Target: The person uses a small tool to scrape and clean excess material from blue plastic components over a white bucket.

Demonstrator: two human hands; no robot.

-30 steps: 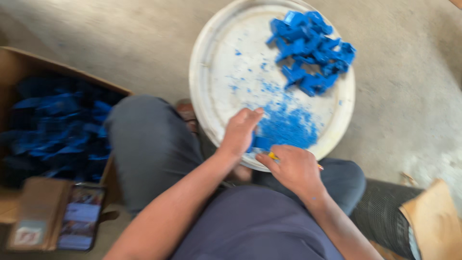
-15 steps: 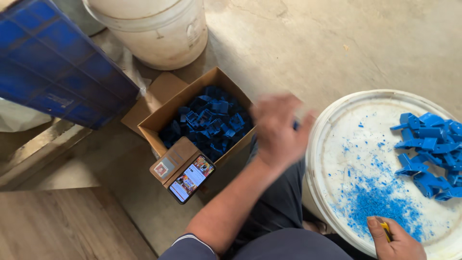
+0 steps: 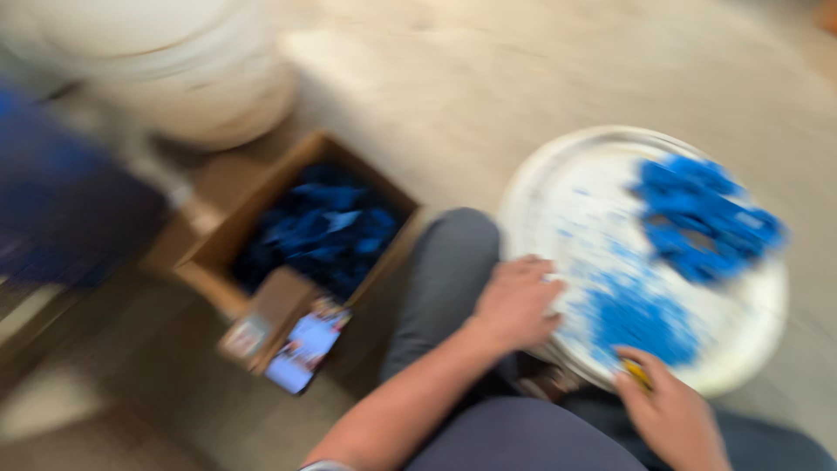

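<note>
**Asker:** Blue pieces — where do they lie against the hands?

**Describer:** Blue pieces (image 3: 702, 218), chunky and piled together, sit on the far right part of a round white tray (image 3: 558, 187), close to its far rim. The picture is blurred by motion, so their exact shape cannot be told. A patch of blue crumbs (image 3: 636, 318) lies on the near part of the tray, between the pile and the near rim.

**Asker:** And the hands?

**Describer:** The left hand (image 3: 516, 303) rests at the tray's near left rim, fingers curled loosely. Whether it grips the rim or only touches it, I cannot tell. The right hand (image 3: 671, 414) sits at the near rim, just below the crumbs, closed around a small yellow tool (image 3: 636, 373); only its tip shows.

**Asker:** Which hand is nearer the pile?

**Describer:** The right hand, I judge. The pile lies up and away from it, across the crumb patch. From the left hand, the pile is far across the tray, to the right.

**Asker:** Anything else nearby?

**Describer:** A cardboard box (image 3: 228, 253) holding more dark blue pieces stands on the floor to the left of the person's knee, well apart from the tray. A phone (image 3: 307, 349) leans at its near corner. A pale bucket (image 3: 187, 74) stands beyond the box.
</note>
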